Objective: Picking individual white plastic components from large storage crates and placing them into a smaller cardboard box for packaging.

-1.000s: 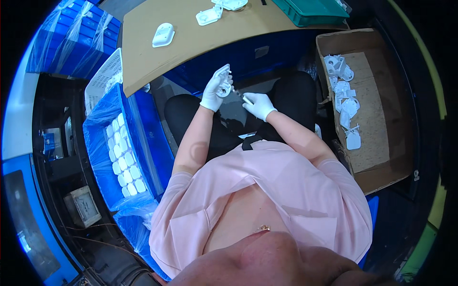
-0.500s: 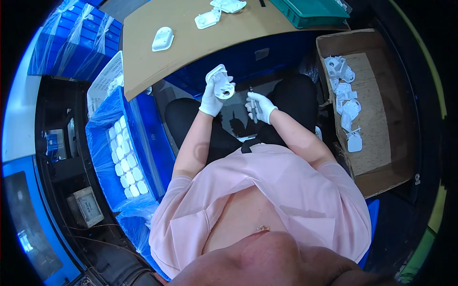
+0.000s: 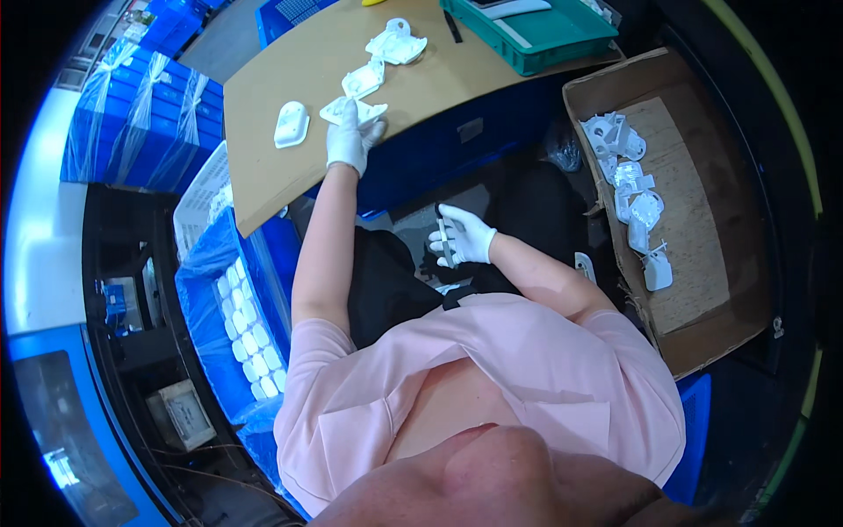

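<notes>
My left hand (image 3: 349,147), in a white glove, reaches out to the cardboard-covered table (image 3: 263,180) and grips a white moulded plastic part (image 3: 371,112) near the table's front edge. Beyond it lie two more white parts, a smaller moulded part (image 3: 363,80) and a larger moulded part (image 3: 397,42). A rounded white cover (image 3: 291,125) rests to their left. Over my lap, my gloved right hand (image 3: 465,235) is closed around a slim grey tool (image 3: 448,253) with a dark end. Its exact kind is hard to make out.
A green tray (image 3: 527,54) stands on the table's far right. On my right, a cardboard box (image 3: 702,347) holds several white parts. To my left is a blue plastic-lined crate (image 3: 204,303) with rows of white pieces; tied blue crates (image 3: 132,110) are stacked behind.
My left hand has moved from above my lap forward and left to the table, carrying the white part. My right hand, still holding the tool, has come slightly lower. The view has shifted.
</notes>
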A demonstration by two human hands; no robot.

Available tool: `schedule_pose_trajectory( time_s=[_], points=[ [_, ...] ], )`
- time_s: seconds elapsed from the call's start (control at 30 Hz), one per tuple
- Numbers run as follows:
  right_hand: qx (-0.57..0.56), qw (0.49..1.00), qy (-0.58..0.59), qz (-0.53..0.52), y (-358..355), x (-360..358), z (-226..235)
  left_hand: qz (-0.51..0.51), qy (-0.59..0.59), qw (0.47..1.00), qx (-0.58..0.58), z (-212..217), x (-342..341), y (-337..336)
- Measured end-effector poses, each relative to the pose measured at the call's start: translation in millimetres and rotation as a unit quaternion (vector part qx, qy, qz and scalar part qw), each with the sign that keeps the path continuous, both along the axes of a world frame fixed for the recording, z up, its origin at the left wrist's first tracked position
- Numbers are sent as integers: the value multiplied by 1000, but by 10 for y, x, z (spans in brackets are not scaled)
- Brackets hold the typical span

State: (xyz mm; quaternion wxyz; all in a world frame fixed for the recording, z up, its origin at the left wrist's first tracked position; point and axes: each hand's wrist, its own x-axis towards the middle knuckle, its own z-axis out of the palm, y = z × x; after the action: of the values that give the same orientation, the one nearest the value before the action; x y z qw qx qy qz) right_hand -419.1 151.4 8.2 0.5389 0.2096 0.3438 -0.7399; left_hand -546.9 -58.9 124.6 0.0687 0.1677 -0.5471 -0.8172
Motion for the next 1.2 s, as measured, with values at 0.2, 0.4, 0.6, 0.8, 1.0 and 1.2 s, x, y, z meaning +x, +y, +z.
schedule_pose_trajectory(
  time_s=[0.2, 0.4, 0.6, 0.8, 1.0, 1.2],
  points=[
    [23, 999, 29, -18, -67, 19, -1, -32, -40, 994, -98, -241, -663, -154],
    [34, 999, 19, -3, -103, 1, 48, 18, -6, 991, -131, -91, -1065, 275],
    [-44, 994, 83, -49, -104, 10, 14, 0, -111, 942, -316, -126, -1280, 311],
    [-14, 846, 521, -114, 532, -167, 536, -86, -99, 980, -153, -297, -1403, -33],
    [527, 543, 580, -302, 1810, -771, 1001, 4, 11, 998, -63, -359, -1233, -143],
    [671, 430, 575, -186, 3135, -1431, -235, -57, 41, 987, 146, -457, -1392, -344]
  ],
)
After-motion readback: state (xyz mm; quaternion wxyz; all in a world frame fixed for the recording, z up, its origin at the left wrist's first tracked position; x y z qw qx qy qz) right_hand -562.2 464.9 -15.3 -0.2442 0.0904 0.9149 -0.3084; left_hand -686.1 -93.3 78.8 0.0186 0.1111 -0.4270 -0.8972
